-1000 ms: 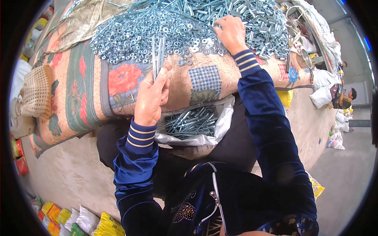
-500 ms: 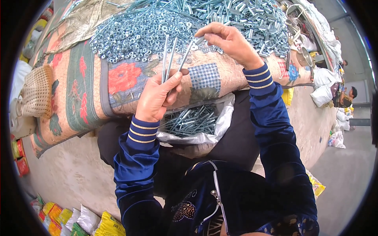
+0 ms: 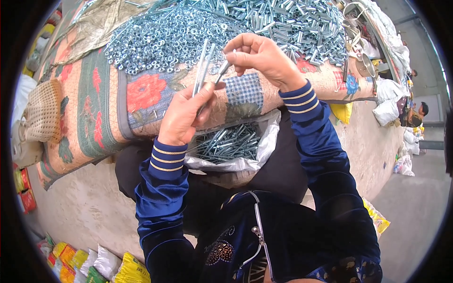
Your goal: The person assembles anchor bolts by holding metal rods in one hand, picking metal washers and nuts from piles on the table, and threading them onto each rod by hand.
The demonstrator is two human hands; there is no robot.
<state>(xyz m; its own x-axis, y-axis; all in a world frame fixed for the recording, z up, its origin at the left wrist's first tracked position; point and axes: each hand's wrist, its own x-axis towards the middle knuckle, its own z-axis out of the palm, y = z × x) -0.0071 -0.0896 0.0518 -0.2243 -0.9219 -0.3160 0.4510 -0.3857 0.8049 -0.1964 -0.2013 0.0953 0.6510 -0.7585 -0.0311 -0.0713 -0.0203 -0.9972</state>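
Note:
My left hand (image 3: 185, 112) is closed around three slim metal bolts (image 3: 202, 66), which point up and fan out from its fingers. A short grey metal sleeve (image 3: 224, 67) sits around the rightmost bolt. Over that bolt's upper end my right hand (image 3: 265, 59) is closed, thumb and forefinger pinching at the sleeve's top; the fingertips partly hide the contact. Just beyond the hands lies a heap of nuts and washers (image 3: 155, 45), with a heap of metal sleeves (image 3: 302, 28) to its right.
A patterned padded cloth (image 3: 188, 78) covers the work surface. Below it, between my knees, an open white sack (image 3: 268, 148) holds many bolts with sleeves (image 3: 229, 144). A woven basket (image 3: 45, 111) is at left, a metal ladle (image 3: 367, 65) at right. Filled bags lie around; another person (image 3: 416, 114) sits far right.
My right hand has moved left and slightly down, closer to my left hand. The sleeve now sits lower, around the rightmost bolt, rather than at its tip.

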